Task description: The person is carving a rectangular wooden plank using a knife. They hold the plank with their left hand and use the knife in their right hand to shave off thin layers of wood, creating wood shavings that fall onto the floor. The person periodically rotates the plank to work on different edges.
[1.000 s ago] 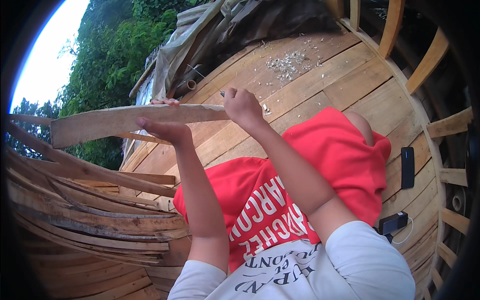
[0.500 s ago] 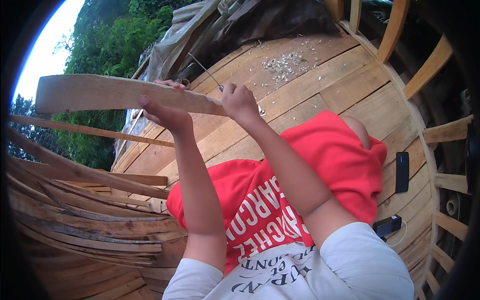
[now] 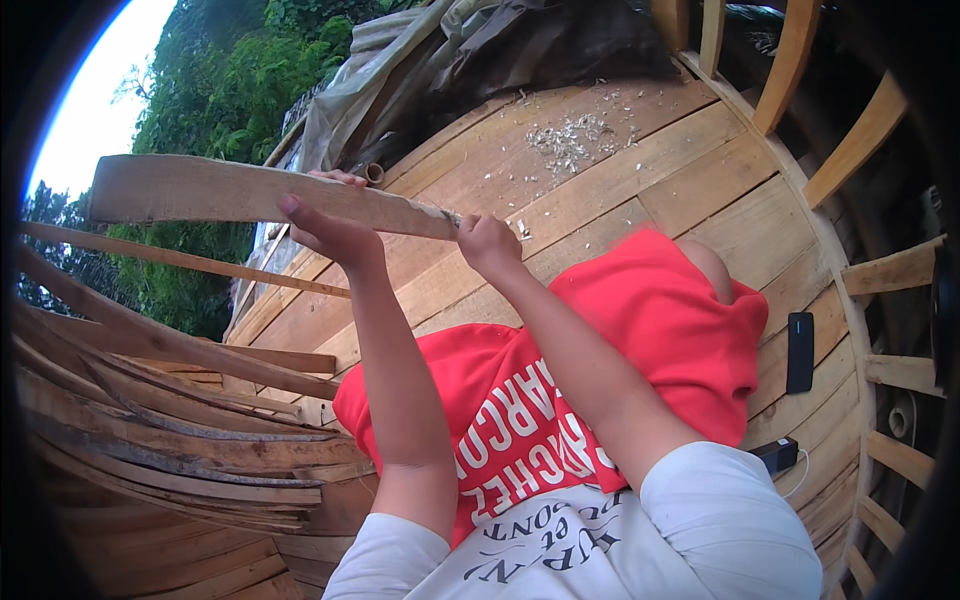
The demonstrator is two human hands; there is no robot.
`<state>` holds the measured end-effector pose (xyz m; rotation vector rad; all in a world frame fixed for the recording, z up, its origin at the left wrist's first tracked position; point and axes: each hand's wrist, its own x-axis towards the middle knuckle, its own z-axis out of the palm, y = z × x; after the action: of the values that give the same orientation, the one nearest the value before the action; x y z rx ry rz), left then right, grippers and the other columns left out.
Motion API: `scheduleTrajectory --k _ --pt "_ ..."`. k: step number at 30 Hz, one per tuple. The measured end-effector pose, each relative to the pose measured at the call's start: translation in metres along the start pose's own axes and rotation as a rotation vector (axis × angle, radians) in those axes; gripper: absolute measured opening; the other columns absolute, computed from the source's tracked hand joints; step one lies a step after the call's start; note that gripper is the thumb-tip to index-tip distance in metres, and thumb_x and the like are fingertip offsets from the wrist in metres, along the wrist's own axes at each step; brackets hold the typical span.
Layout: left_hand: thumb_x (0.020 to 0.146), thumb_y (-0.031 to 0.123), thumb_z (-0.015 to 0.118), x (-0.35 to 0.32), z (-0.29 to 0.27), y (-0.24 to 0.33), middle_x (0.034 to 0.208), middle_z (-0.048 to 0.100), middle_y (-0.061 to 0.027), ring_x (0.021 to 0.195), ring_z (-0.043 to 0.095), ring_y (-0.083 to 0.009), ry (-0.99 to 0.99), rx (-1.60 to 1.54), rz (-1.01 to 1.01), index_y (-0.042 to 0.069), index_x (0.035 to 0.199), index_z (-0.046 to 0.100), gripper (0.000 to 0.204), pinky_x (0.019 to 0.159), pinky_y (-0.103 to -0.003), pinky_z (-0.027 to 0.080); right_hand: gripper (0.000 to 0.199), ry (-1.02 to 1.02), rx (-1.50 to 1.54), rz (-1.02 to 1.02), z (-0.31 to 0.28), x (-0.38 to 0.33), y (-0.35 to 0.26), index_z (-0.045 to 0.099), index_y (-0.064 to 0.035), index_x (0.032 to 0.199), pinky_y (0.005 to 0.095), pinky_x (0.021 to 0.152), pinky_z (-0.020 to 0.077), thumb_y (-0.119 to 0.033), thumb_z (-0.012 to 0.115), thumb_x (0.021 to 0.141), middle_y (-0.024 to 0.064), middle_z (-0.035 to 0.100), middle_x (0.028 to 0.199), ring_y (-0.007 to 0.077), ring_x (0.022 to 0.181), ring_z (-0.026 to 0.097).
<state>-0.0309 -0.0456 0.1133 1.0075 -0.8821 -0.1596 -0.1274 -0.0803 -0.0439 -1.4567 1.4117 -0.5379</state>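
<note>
A long, slightly curved wooden board (image 3: 200,190) is held up in front of me, its wide end at the left and its narrower end by my right hand. My left hand (image 3: 340,238) grips it around the middle, thumb on the near face and fingertips showing over the far edge. At the narrow end, my right hand (image 3: 487,246) is closed in a fist around a thin-bladed tool (image 3: 449,213). Only a little of the blade shows, lying along the board's upper edge; its handle is hidden in my fist.
Wood shavings (image 3: 570,142) lie on the plank floor (image 3: 700,150). Curved wooden ribs (image 3: 868,135) line the right side, and stacked wooden strips (image 3: 180,455) fill the left. A black phone-like device (image 3: 800,352) and a cabled black box (image 3: 775,455) sit at the right. Crumpled sheeting (image 3: 370,70) hangs beyond the board.
My right hand has moved down and slightly right, bringing the tool's blade from a raised slant to the board's edge. The board has shifted slightly right, my left hand still on it.
</note>
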Motion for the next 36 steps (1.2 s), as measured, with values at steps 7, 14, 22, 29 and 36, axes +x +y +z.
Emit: scheduleTrajectory --k 7,14,22,29,36 --pt "0.091 0.075 0.039 0.004 -0.032 -0.006 0.079 0.050 -0.0090 0.066 0.056 -0.0206 0.069 -0.028 0.023 0.005 0.093 0.044 0.070 0.063 -0.035 0.051 0.056 -0.039 0.011 -0.053 -0.031 -0.026 -0.052 0.071 0.0040 0.100 0.0512 0.093 0.0507 -0.040 0.037 0.095 0.0295 0.068 0.106 0.0439 0.104 0.065" --pt "0.091 0.074 0.041 0.004 -0.028 -0.003 0.078 0.051 -0.0095 0.066 0.057 -0.0204 0.051 0.005 0.042 0.003 0.095 0.046 0.072 0.061 -0.035 0.051 0.057 -0.050 -0.058 -0.028 -0.005 -0.007 -0.019 0.070 0.0044 0.101 0.0515 0.094 0.0502 -0.040 0.036 0.095 0.0295 0.068 0.105 0.0448 0.103 0.065" --pt "0.092 0.073 0.041 -0.003 -0.013 -0.006 0.077 0.051 -0.0096 0.066 0.056 -0.0210 0.003 -0.025 0.051 0.003 0.094 0.045 0.070 0.066 -0.036 0.051 0.057 0.035 -0.031 -0.125 0.000 0.003 -0.007 0.070 0.0069 0.092 0.0526 0.090 0.0507 -0.038 0.035 0.094 0.0315 0.067 0.097 0.0466 0.097 0.066" --pt "0.094 0.069 0.039 0.004 -0.026 -0.001 0.078 0.051 -0.0092 0.068 0.055 -0.0203 0.092 -0.006 0.014 0.003 0.093 0.045 0.066 0.068 -0.036 0.051 0.054 0.061 -0.145 -0.232 0.014 0.008 -0.003 0.071 0.0036 0.086 0.0530 0.083 0.0529 -0.036 0.036 0.094 0.0290 0.069 0.091 0.0457 0.089 0.067" --pt "0.093 0.073 0.035 -0.001 -0.046 -0.001 0.077 0.048 -0.0073 0.070 0.054 -0.0193 0.167 0.002 -0.017 0.006 0.090 0.046 0.068 0.068 -0.037 0.049 0.050 0.141 -0.424 -0.233 0.021 0.014 0.007 0.076 -0.0060 0.083 0.0473 0.072 0.0576 -0.038 0.040 0.095 0.0205 0.072 0.086 0.0365 0.084 0.072"
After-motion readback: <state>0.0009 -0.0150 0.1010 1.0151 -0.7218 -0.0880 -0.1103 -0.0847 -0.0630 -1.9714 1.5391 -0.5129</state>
